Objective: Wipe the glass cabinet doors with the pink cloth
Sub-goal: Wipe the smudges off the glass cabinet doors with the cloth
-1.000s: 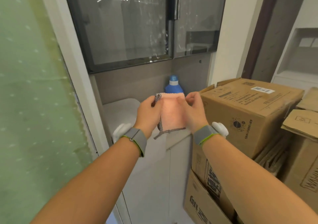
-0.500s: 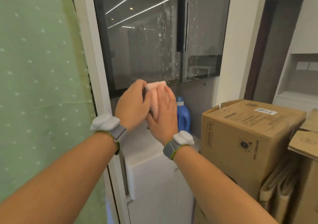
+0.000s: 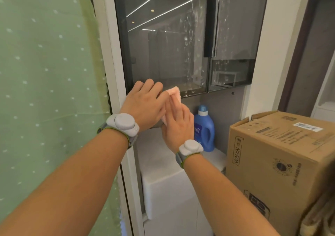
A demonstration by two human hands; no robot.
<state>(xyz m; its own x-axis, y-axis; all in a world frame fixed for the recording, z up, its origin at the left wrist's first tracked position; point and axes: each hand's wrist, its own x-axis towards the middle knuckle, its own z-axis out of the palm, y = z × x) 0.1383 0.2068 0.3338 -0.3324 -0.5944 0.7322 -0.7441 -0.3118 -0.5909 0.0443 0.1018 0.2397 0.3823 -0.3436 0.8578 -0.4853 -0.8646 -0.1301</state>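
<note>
Head view shows my left hand and right hand holding the pink cloth between them by the spotty glass cabinet doors, so I think wiping is just starting.

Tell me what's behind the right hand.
Behind the right hand stands a blue bottle on the white ledge, its left edge covered. The pink cloth sits under the fingers; most of it is hidden.

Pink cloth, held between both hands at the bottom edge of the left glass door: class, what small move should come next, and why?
Probably press the folded pink cloth flat onto the dark glass cabinet door on the left and stroke upward. The cloth sits only at the lower frame, pinched between the left hand and right hand, while smudgy droplet marks run up the pane above it.
</note>
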